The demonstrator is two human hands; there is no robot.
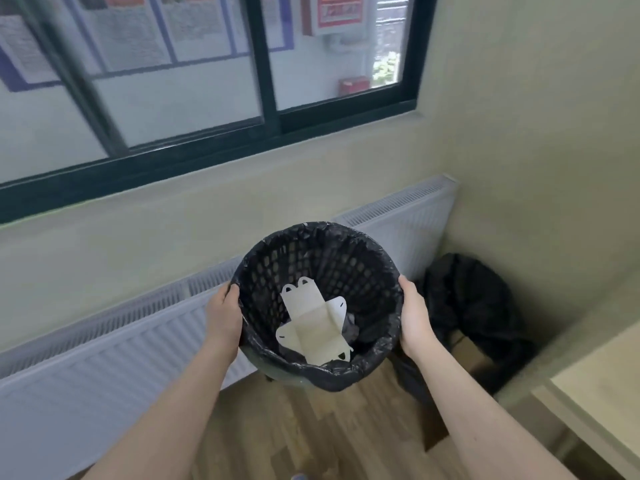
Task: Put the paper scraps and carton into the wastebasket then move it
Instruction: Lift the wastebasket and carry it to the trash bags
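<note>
Head view: both bare hands hold a round black mesh wastebasket lined with a black plastic bag (346, 251), lifted clear of the wood-look floor (311, 427) and tilted toward the camera. Left hand (224, 315) wraps the left rim, fingers curled tight on the bag-covered edge; right hand (414, 315) presses the right rim, fingers closed round the outside, tips hidden. Inside lies a flattened white cardboard carton (315, 323), unfolded with tabs showing; something grey and crumpled (349, 329) beside it may be scraps, can't tell for sure. White panel radiator (398, 220) under the dark-framed window (270, 98) sits just behind the basket; a second black bagged bin (474, 299) sits in the corner to the right. Judgement: loading looks done, carton in; the move is in hand, set-down still left.
</note>
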